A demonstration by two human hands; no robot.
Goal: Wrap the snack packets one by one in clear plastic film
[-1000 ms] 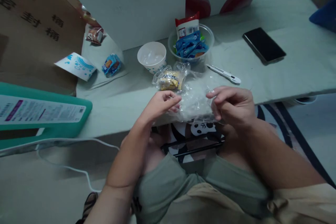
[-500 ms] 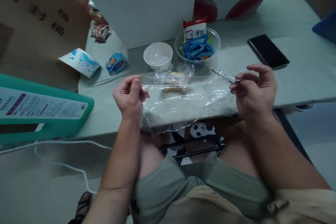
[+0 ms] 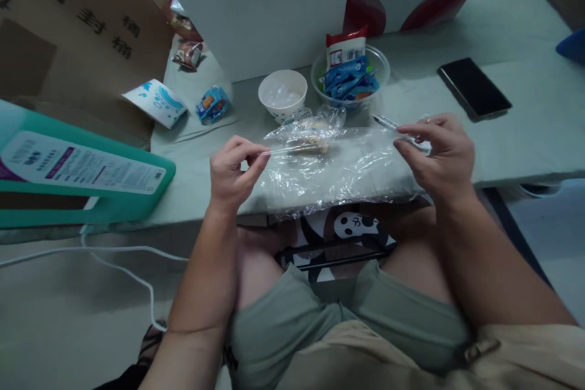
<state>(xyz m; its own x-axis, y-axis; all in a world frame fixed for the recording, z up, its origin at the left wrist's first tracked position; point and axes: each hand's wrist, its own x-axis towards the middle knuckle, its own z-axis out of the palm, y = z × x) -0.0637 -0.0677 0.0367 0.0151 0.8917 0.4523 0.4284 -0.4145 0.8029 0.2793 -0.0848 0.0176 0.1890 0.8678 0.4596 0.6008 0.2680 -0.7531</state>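
The upper edge of a clear plastic film (image 3: 338,177) was held between both hands, near the front edge of the table (image 3: 525,143). The left end of that edge was pinched between the thumb and index finger of the left hand (image 3: 237,167); the right end was pinched in the same manner by the right hand (image 3: 441,152). The edge was spread across the gap between the hands, and the creased lower part was draped over the table's front edge. A yellow packet (image 3: 316,128) in clear wrapping was located behind the film and was partly covered by it. A white cutter (image 3: 385,122) was positioned just beyond the right fingertips; whether it was touched by them could not be determined. A white cup (image 3: 280,114) was placed upright behind the yellow packet. To its right, a transparent bowl (image 3: 384,70) was filled with blue packets (image 3: 350,80) and a red-and-white packet (image 3: 346,49). A black phone (image 3: 475,88) was laid flat behind the right hand. A separate blue snack packet (image 3: 213,103) and a tipped paper cup (image 3: 158,102) were situated on the left, beyond a green container (image 3: 153,198).
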